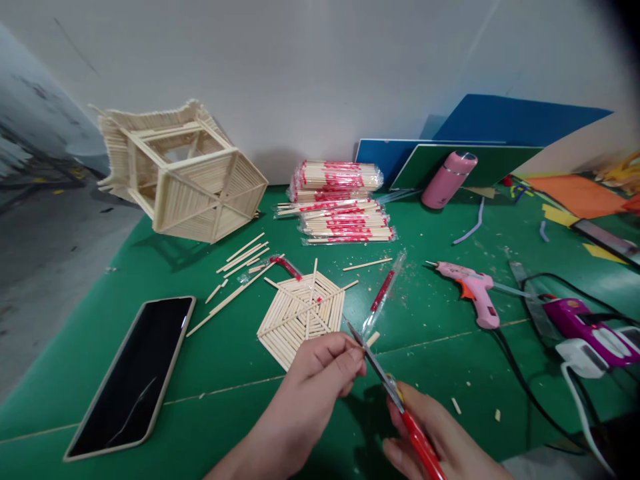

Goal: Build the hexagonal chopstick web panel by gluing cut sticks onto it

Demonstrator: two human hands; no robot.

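Note:
My left hand [325, 373] is closed in a pinch on a thin wooden stick [373, 339]; its pale end shows past the scissor blades, and the rest is hidden by my fingers. In my right hand [435, 427] is a pair of scissors [390, 387] with red handles, the blades pointing up and left across the stick at my left fingertips. Just beyond my left hand lies a hexagonal panel [295, 317] of wooden sticks in concentric rows, with longer sticks crossing over it.
A stick-built lantern-like frame [210, 193] stands at back left, near wrapped chopstick bundles [345, 203]. A phone [135, 373] lies left, loose sticks [240, 290] beside it. Right are a pink glue gun [473, 287], cables, a purple power strip [590, 327] and a pink bottle [450, 179].

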